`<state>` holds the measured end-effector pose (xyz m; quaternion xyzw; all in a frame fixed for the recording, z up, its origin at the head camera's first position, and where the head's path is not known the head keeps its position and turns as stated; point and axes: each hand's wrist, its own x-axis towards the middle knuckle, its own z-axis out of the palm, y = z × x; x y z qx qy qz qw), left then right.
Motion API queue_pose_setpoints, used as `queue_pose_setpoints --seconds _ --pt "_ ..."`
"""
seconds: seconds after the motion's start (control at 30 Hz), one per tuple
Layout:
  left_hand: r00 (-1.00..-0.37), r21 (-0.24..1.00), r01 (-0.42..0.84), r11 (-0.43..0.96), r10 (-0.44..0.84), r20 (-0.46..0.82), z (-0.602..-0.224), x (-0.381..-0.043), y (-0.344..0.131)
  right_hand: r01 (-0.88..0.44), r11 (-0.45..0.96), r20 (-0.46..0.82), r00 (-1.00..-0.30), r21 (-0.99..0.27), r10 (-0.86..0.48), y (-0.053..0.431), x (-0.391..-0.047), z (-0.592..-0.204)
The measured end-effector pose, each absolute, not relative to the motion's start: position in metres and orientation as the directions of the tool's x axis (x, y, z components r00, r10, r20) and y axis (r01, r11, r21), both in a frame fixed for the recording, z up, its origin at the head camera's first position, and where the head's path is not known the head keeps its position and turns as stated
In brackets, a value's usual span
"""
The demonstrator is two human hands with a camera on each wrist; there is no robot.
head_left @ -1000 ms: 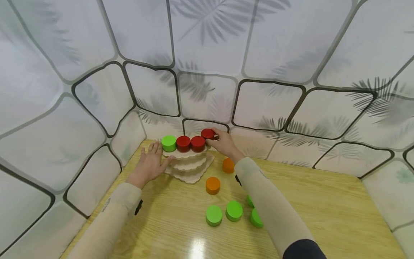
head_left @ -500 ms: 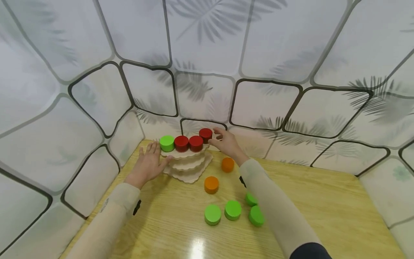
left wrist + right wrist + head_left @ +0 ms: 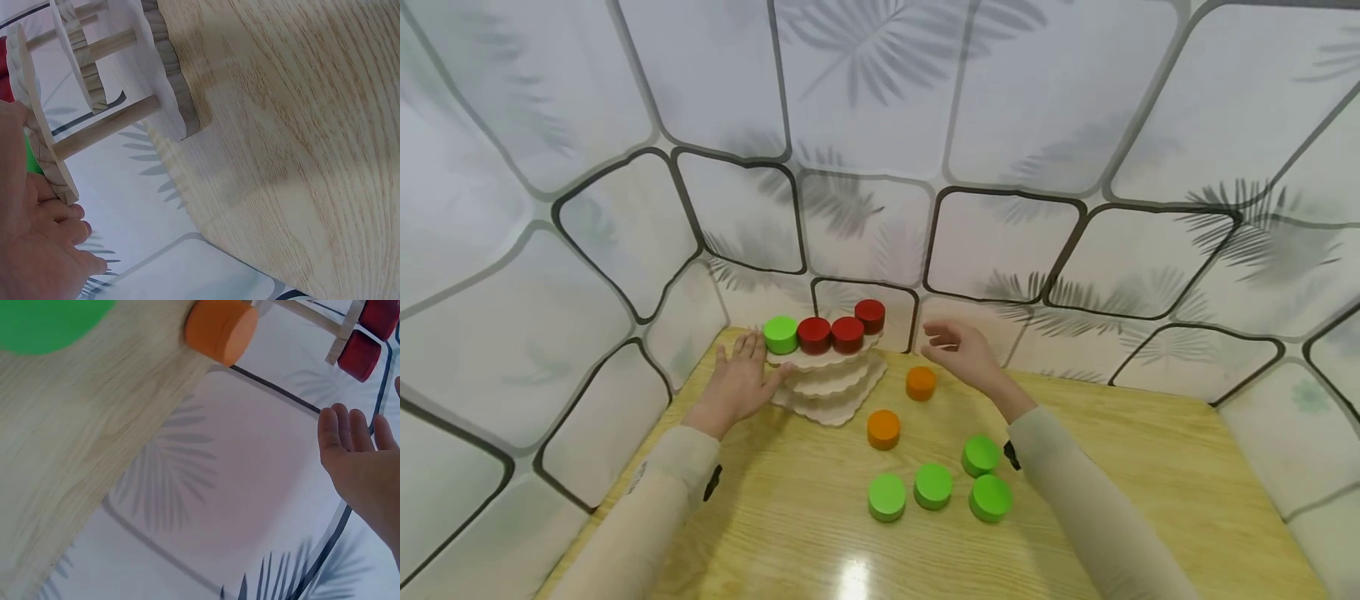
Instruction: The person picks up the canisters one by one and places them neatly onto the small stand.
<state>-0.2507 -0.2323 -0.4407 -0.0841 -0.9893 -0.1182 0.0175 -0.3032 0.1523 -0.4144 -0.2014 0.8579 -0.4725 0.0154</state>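
While left hand (image 3: 737, 387) touches stand (image 3: 827, 384), fingers straight, right hand (image 3: 964, 353) hovers, fingers relaxed.

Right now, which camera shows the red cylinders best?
The head view: all three red cylinders appear atop the tiered wooden stand. The right wrist view catches some at one corner; the left wrist's, only a red sliver.

At the far left of the table (image 3: 1157, 492), before the wall (image 3: 1015, 246), the tiered stand (image 3: 831, 384) bears four discs (image 3: 814, 335) across its top tier, the rightmost set farthest back. The left hand (image 3: 737, 383) lies against the stand's left side; the right hand (image 3: 964, 357) is well to its right. Two loose discs (image 3: 883, 429) sit just right of the stand, with four more discs (image 3: 932, 486) nearer.
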Motion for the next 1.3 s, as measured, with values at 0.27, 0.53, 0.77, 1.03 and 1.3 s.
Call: queue_pose_setpoints --seconds 0.27,0.53,0.77,1.03,1.3 --pt "-0.986 0.229 0.168 0.959 0.159 0.056 -0.442 -0.250 -0.234 -0.342 0.402 0.165 -0.895 -0.849 -0.415 0.192 -0.280 -0.430" --pt "-0.984 0.244 0.178 0.953 0.168 0.060 -0.442 -0.251 -0.233 -0.293 0.402 0.108 -0.899 -0.868 -0.423 0.228 -0.250 -0.451" --pt "-0.984 0.247 0.176 0.953 0.162 0.076 -0.441 -0.251 -0.232 -0.279 0.401 0.090 -0.899 -0.873 -0.429 0.248 -0.230 -0.471" --pt "-0.984 0.204 0.173 0.964 0.162 0.070 -0.441 -0.252 -0.233 -0.286 0.423 0.083 -0.896 -0.860 -0.437 0.262 -0.218 -0.485" --pt "-0.984 0.222 0.175 0.959 0.164 0.069 -0.441 -0.252 -0.233 -0.238 0.424 0.018 -0.887 -0.874 -0.461 0.272 -0.212 -0.497"
